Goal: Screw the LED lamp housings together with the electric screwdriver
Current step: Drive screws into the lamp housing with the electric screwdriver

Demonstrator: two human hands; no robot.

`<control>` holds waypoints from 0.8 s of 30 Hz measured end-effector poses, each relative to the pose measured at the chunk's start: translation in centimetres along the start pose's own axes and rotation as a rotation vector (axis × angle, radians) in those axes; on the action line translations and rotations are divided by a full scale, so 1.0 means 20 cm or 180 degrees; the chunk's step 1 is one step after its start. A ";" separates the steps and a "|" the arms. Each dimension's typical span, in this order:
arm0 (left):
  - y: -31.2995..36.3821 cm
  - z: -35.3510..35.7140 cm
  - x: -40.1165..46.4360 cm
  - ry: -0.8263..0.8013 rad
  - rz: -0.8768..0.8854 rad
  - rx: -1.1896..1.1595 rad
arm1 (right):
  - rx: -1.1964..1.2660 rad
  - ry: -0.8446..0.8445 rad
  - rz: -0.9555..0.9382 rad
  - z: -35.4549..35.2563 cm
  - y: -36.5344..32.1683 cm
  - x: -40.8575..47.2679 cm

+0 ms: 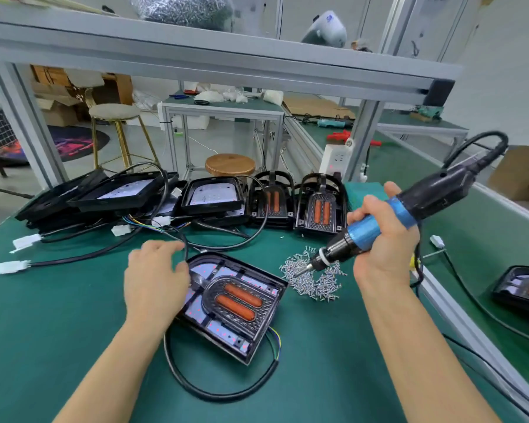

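A black LED lamp housing (251, 303) with two orange strips lies on the green mat in front of me, its black cable looping round it. My left hand (155, 279) rests on the housing's left edge, fingers loosely curved over the cable. My right hand (382, 236) grips the blue-and-black electric screwdriver (409, 206), held tilted with its bit pointing down-left into a pile of small silver screws (313, 277) just right of the housing.
Stacks of black housings (129, 193) and two orange-strip inserts (319, 206) line the back of the mat, with cables and white connectors (25, 241) at left. Another housing (522, 288) sits far right. A metal frame post (361, 138) stands behind.
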State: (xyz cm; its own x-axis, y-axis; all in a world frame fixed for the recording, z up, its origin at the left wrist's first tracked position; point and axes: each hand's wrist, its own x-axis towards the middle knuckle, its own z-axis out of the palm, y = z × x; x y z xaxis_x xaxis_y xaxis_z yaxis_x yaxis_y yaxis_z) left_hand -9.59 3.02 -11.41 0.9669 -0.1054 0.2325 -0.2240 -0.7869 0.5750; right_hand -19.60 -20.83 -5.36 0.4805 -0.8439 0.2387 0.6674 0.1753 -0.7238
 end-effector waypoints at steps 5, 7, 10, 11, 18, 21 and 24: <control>0.33 0.09 0.08 -0.0398 0.1117 -0.0233 | -0.0095 -0.0094 -0.0100 -0.04 -0.02 0.01; 0.45 0.17 0.13 -0.1122 0.1391 0.0132 | -0.0130 -0.0136 -0.0128 -0.06 -0.03 0.01; 0.54 0.31 0.18 -0.1801 0.1628 0.0847 | -0.0157 -0.0166 -0.0093 -0.08 -0.04 0.01; 0.54 0.34 0.19 -0.1880 0.1630 0.1029 | -0.0191 -0.0182 -0.0085 -0.09 -0.04 0.01; 0.59 0.41 0.22 -0.2048 0.1823 0.1496 | -0.0343 -0.0199 -0.0138 -0.13 -0.06 0.02; 0.59 0.42 0.19 -0.1961 0.1935 0.1655 | -0.0347 -0.0205 -0.0147 -0.14 -0.06 0.02; 0.60 0.43 0.16 -0.1749 0.2255 0.2122 | -0.0329 -0.0192 -0.0115 -0.13 -0.06 0.01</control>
State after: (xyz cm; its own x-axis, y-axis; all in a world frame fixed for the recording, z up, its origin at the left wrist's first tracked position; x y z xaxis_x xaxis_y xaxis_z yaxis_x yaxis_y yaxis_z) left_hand -8.14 -11.96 -10.46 0.6065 -0.7840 -0.1322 -0.7949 -0.5939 -0.1240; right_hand -21.89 -22.61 -6.12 0.4925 -0.8162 0.3021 0.6241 0.0893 -0.7762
